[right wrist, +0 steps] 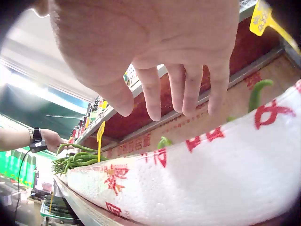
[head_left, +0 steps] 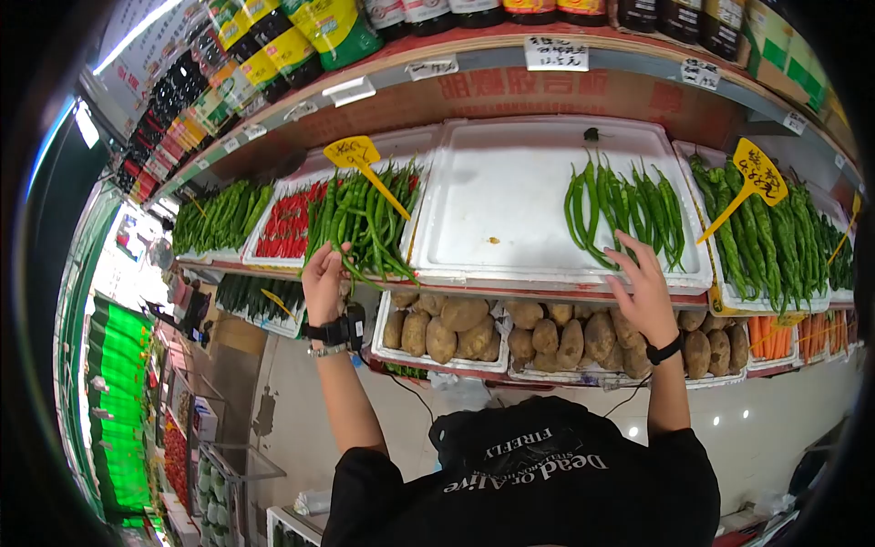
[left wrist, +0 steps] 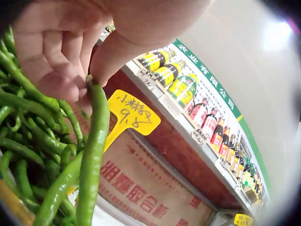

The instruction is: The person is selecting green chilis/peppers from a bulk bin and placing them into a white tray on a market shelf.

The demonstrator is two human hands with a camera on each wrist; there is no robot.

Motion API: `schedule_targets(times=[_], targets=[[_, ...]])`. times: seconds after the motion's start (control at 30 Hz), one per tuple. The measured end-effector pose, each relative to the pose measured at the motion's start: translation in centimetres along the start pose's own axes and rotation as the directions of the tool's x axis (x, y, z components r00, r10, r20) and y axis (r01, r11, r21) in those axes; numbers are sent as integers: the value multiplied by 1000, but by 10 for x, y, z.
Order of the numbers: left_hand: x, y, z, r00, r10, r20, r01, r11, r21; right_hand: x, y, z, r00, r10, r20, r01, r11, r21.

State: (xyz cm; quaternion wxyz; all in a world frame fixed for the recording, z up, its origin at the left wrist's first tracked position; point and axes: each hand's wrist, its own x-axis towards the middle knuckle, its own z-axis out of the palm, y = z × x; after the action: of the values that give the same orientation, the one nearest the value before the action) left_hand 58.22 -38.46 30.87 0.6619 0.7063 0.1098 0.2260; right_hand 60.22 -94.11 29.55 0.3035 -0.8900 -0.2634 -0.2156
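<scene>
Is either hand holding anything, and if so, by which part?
The left hand pinches a long, glossy green chili pepper at its stem end, between thumb and fingers. The right hand is open and holds nothing.

The central foam tray [head_left: 510,201] is white, its outer wall marked with red characters. The peppers inside it [head_left: 641,214] are green. Left of the tray, the long chili peppers [head_left: 351,219] are green, the small chilies [head_left: 284,221] beside them red, and their price sign [head_left: 352,150] yellow with dark handwriting. Below the tray, the potatoes [head_left: 465,314] are brown; to its lower right, the carrots [head_left: 771,337] are orange. Nearest the person, below the tray, the shirt [head_left: 547,506] is black with pale lettering.
</scene>
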Motion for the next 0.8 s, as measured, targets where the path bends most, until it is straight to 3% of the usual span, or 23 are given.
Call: schedule_targets(times=[0.13,0.27,0.37,0.47,0.57,0.63,0.67,0.8], targets=[[52,-17,14,1000,11,4,-11,998,66,-18,14,-13,998,58,-27,-60,996,-66],[69,-25,25,985,159,-74,-113,899,422,-36,25,-23,993,116,-30,-119,986,-120],[58,-13,37,903,426,-49,-252,621,742,-43,42,-26,986,153,-60,-161,972,-173],[52,-11,39,885,460,-66,-201,506,839,-42,60,-33,977,170,-127,-200,942,-271],[55,-33,24,873,484,-68,-252,565,786,-38,83,-31,953,238,-186,-287,908,-306],[31,-4,36,963,253,-88,-104,656,748,-35,98,-26,944,274,-184,-320,897,-307],[29,-13,34,960,266,-83,-134,701,700,-34,104,-23,941,298,-162,-336,888,-316],[1,6,54,972,227,-60,-116,686,718,-28,106,-15,948,296,-122,-320,879,-353]])
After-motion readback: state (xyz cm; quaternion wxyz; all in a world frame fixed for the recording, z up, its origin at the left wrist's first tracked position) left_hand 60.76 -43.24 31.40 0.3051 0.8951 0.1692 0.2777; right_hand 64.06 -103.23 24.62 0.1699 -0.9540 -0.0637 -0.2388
